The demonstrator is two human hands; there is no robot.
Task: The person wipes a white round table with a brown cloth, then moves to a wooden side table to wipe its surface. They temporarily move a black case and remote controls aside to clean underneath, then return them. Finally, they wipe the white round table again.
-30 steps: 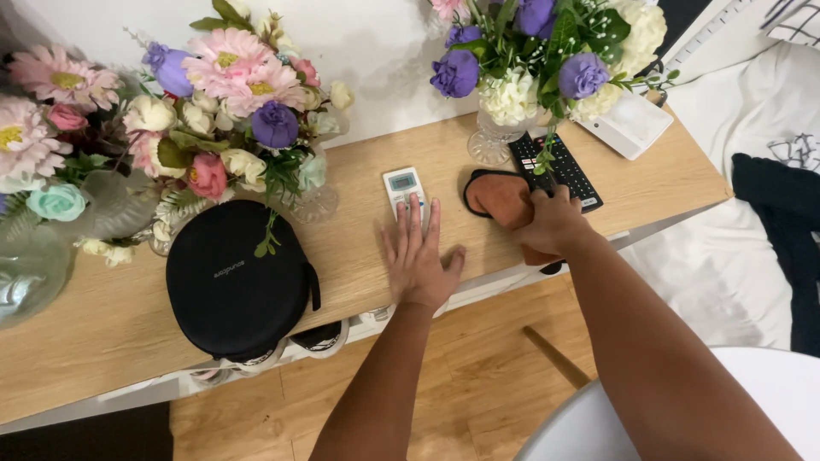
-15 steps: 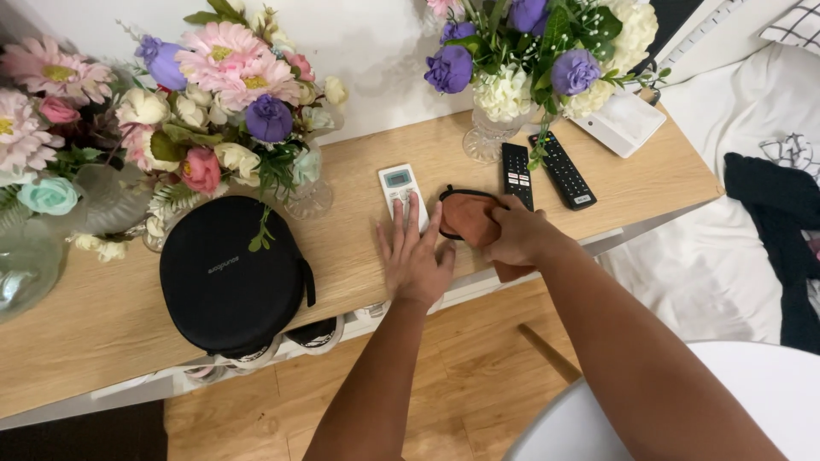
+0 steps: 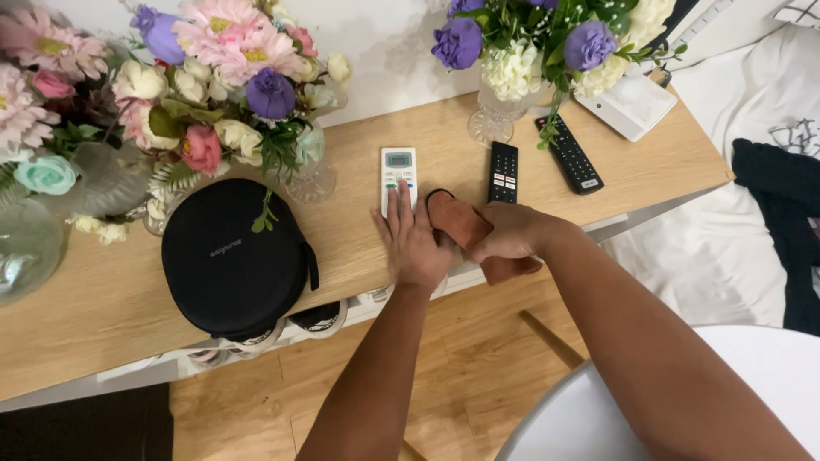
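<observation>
Under the right hand [image 3: 504, 235] – brown cloth [image 3: 461, 224], touching left hand [image 3: 414, 239]

Brown cloth [image 3: 465, 224] partly hidden under right hand [image 3: 504, 232].

A round black zippered fabric case [image 3: 232, 258] lies on the pale wooden desk [image 3: 102, 299], left. Behind it stand glass vases of pink, cream and purple flowers [image 3: 222, 77]. Far right, two black remote controls [image 3: 502, 172] lie near a flat white box [image 3: 634, 103].
</observation>
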